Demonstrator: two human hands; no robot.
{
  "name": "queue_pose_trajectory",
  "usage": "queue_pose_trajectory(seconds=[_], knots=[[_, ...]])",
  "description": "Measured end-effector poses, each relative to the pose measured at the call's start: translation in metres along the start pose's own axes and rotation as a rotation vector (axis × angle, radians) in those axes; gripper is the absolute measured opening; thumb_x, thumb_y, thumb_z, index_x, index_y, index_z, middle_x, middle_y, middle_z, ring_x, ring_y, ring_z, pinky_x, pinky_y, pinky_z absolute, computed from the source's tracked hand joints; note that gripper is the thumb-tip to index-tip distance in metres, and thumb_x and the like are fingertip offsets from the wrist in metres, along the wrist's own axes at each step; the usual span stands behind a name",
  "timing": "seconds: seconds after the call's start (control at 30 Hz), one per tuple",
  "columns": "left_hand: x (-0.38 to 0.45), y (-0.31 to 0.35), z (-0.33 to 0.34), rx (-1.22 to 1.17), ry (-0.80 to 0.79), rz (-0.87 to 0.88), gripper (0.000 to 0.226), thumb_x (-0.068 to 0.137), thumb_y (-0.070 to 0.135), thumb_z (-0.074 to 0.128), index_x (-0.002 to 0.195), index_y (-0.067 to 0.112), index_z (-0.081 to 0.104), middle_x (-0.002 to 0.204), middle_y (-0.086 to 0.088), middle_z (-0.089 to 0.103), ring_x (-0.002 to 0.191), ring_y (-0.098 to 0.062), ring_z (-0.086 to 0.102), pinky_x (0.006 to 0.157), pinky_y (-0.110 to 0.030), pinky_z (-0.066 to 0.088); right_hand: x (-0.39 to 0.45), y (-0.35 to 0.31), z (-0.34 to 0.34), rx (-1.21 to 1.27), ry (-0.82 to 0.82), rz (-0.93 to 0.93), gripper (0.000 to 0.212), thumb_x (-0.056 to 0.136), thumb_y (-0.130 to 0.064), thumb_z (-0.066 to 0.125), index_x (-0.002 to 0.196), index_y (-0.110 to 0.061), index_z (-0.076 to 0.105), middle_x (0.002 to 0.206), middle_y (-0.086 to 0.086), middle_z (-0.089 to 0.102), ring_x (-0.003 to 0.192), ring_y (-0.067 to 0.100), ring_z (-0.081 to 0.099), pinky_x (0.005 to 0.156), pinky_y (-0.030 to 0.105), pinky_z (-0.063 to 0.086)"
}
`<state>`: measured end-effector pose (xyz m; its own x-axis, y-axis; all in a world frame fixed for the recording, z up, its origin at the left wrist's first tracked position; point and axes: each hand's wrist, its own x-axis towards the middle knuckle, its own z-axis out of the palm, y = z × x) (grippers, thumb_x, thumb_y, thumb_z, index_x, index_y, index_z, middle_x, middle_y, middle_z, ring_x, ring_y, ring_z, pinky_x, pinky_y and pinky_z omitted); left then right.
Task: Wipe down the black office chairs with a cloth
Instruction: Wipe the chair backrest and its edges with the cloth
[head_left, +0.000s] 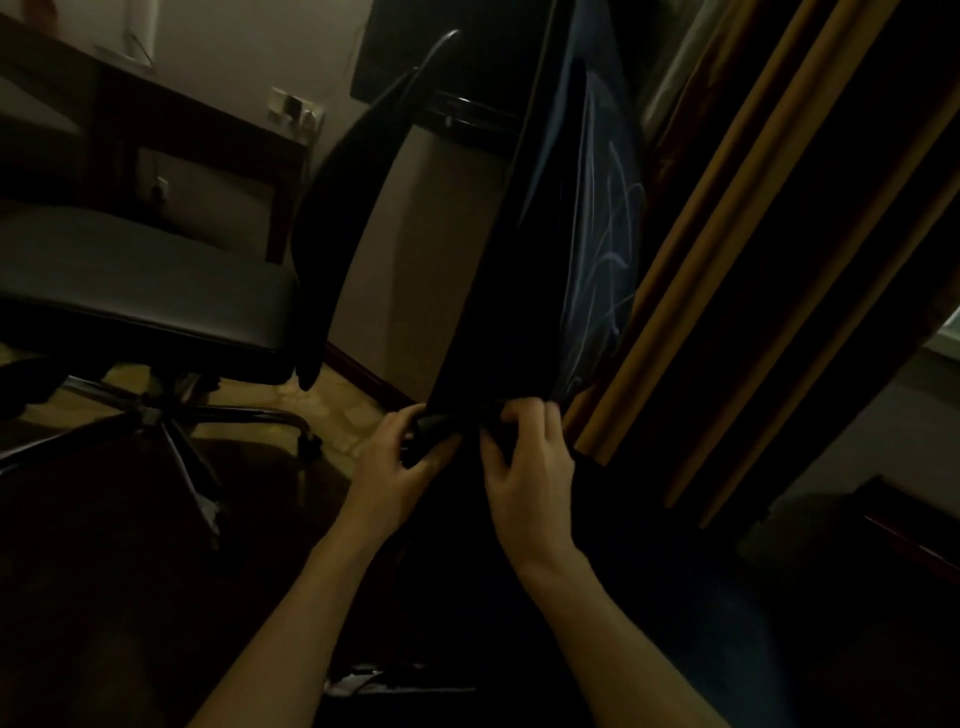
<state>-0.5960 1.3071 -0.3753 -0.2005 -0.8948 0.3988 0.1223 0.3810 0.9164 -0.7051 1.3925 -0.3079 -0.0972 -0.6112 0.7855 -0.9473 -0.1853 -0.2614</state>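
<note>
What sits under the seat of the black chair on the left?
Under the seat, a metal star base spreads over the floor, one caster showing. The column is mostly shadowed; other casters are hidden.

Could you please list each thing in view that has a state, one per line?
Near chair backrest: upright, gripped at its near edge by both hands.
Left hand: fingers curled round a dark fold at that edge; cloth or chair part, cannot tell.
Right hand: fingers curled over the same edge.
Second office chair: standing on its wheeled base, seat unoccupied, untouched.
Curtain: hanging in folds beside the backrest.
</note>
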Motion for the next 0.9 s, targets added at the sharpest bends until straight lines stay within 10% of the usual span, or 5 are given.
queue_pose_trajectory(seconds=[0.23,0.47,0.9], knots=[[-0.001,0.003,0.015,0.094,0.107,0.013,0.075,0.065,0.078,0.064,0.118,0.025,0.062,0.111,0.005,0.06,0.097,-0.013,0.063,0.081,-0.042,0.057,0.017,-0.004,-0.004,-0.304,0.133,-0.122,0.024,0.084,-0.022,0.068,0.099,-0.016,0.05,0.093,0.004,0.054,0.057,0.012,0.052,0.04,0.026,0.045],[-0.017,-0.019,-0.003,0.021,-0.024,0.005,0.056,0.086,0.005,0.072,0.134,0.027,0.052,0.127,0.008,0.055,0.11,0.004,0.058,0.096,-0.03,0.053,-0.032,0.012,0.018,-0.392,-0.006,-0.058,0.035,0.08,-0.024,0.076,0.101,-0.024,0.047,0.092,-0.001,0.055,0.052,0.012,0.051,0.038,0.026,0.044],[0.003,0.004,0.026,0.13,0.099,-0.169,0.099,0.043,0.088,0.066,0.119,0.024,0.059,0.115,0.001,0.058,0.105,-0.019,0.059,0.089,-0.047,0.054,0.017,0.007,-0.026,-0.264,0.05,-0.022,0.019,0.085,-0.016,0.07,0.097,-0.016,0.056,0.096,-0.002,0.057,0.067,0.016,0.058,0.052,0.028,0.048]])
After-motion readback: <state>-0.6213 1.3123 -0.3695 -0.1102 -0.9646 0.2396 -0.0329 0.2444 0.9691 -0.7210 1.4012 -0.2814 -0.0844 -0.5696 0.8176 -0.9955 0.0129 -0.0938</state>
